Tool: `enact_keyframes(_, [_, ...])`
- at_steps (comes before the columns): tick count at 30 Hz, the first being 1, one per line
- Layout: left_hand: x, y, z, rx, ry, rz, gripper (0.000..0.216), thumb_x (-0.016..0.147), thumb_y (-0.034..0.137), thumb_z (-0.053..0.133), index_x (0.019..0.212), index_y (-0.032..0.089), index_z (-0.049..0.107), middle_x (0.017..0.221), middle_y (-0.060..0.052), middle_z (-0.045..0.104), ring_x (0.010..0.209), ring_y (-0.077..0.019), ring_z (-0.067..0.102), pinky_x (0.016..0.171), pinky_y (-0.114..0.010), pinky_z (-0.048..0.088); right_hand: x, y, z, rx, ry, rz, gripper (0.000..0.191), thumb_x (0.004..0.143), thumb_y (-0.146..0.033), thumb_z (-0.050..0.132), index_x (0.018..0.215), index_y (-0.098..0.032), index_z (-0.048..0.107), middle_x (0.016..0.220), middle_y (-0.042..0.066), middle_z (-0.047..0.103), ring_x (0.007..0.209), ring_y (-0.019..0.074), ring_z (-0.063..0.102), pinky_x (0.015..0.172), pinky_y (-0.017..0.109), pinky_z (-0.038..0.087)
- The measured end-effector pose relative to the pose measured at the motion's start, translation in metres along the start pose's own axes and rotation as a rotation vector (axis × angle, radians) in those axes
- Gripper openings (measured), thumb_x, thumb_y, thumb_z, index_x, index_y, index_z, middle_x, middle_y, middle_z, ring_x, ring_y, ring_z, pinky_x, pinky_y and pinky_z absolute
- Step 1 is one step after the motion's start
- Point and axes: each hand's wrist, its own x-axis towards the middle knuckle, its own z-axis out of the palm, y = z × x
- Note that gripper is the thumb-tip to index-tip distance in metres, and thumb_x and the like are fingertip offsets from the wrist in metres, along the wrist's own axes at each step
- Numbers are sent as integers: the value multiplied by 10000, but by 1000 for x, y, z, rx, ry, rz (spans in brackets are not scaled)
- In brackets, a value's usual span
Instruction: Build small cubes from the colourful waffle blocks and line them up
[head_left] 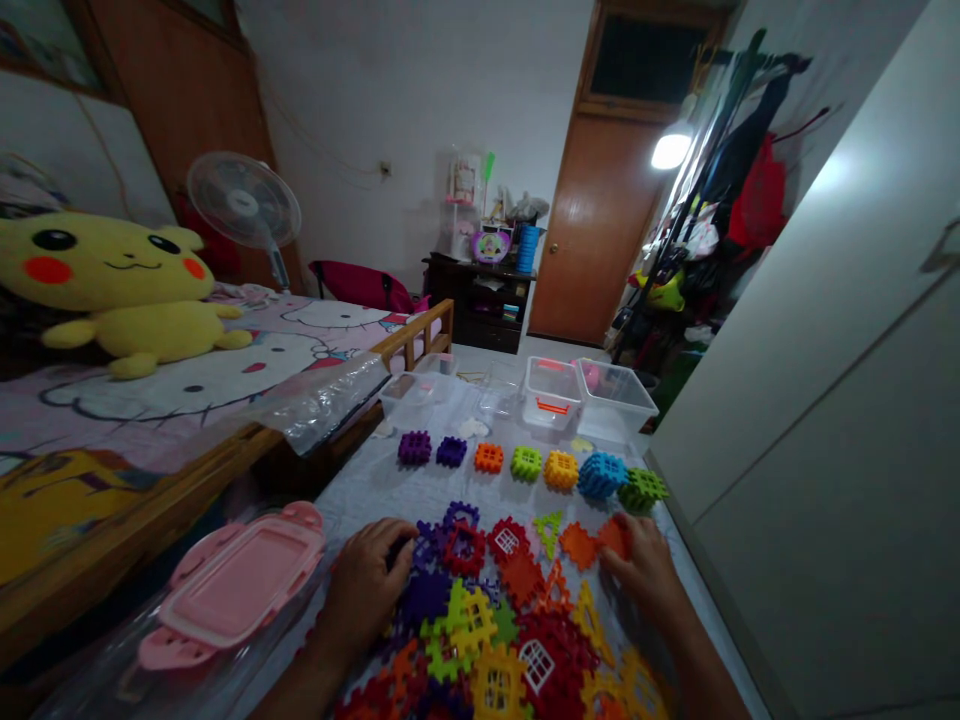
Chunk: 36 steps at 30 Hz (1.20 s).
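Note:
My left hand (pixel 371 575) rests at the left side of a heap of plastic interlocking building pieces. Its fingers are curled loosely, with a gap between thumb and forefinger, beside a purple piece (pixel 426 545); I see nothing held in it. With thumb and fingers, my right hand (pixel 641 560) grips an orange interlocking piece (pixel 615 538). Another orange piece (pixel 578 546) lies just left of it. Between the hands are a red window piece (pixel 508 541), a green triangular frame (pixel 548 533), a yellow window piece (pixel 474 620) and many others.
Behind the heap runs a row of colour-sorted stacks, including a purple stack (pixel 414 448) and a blue stack (pixel 602 474). Clear plastic boxes (pixel 551 390) stand at the table's far end. A pink lid (pixel 240 580) lies left, near the wooden bed rail (pixel 225 500). A white cabinet (pixel 832 400) borders the right.

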Motion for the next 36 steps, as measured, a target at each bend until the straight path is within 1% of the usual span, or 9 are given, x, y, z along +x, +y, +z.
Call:
enact_keyframes(4, [2,-1,1,12,4,8,205,842,334,491,841,240,673,902,-27,716,890,-222,653,833,-360,490,-3,-1,-2,-113,-62,48,531,731,-360,517,1224,-181,596,1184,121,571,1105,312,533,947,411,408])
enact_keyframes(8, [2,-1,1,18,15,20,209,838,334,490,833,239,676,890,-29,721,874,-217,658,821,-346,498,-9,-29,-5,-110,-115,-118,523,737,-394,581,1231,-222,600,1257,99,571,1132,306,494,942,418,380])
enact_keyframes(13, [0,0,0,17,27,13,212,834,336,493,826,241,682,887,-30,726,870,-218,665,813,-343,508,-12,-54,-8,-126,-204,-252,192,765,-285,596,920,-252,705,1018,57,684,968,274,537,835,397,376])
enact_keyframes(14, [0,0,0,16,26,12,213,834,337,493,825,240,683,887,-30,726,869,-219,666,814,-345,509,-11,-55,-8,-106,-200,-264,158,802,-279,564,857,-243,708,959,56,693,933,258,546,825,384,377])
enact_keyframes(16, [0,0,0,12,18,12,215,837,338,491,828,239,682,889,-31,726,869,-218,666,817,-348,508,-10,-53,-8,-14,-201,-274,248,873,-292,481,778,-223,699,864,59,698,874,233,567,810,359,394])
enact_keyframes(21, [1,2,-1,11,13,1,212,834,340,494,829,240,681,886,-28,725,873,-222,667,825,-359,506,-12,-47,-4,288,-218,-121,351,863,-344,466,1132,-185,625,924,61,703,780,215,630,726,325,480])
enact_keyframes(25, [2,4,-3,1,9,-4,215,830,341,492,816,239,680,878,-28,725,863,-224,668,821,-365,506,-15,-43,0,129,-146,-181,305,774,-309,582,1045,-191,657,983,85,666,917,253,603,843,375,470])
enact_keyframes(28, [1,4,-3,-1,5,2,220,838,349,488,827,243,680,880,-27,724,868,-221,666,821,-360,504,-16,-38,1,-33,-69,-217,403,723,-280,645,1117,-194,642,1088,117,632,1022,294,544,897,423,432])
enact_keyframes(36, [0,1,-1,5,11,14,219,843,363,495,829,248,681,876,-21,725,861,-214,667,808,-339,507,-17,-47,-1,-135,-154,-232,286,684,-258,670,967,-219,672,1000,79,627,945,268,537,850,393,420])
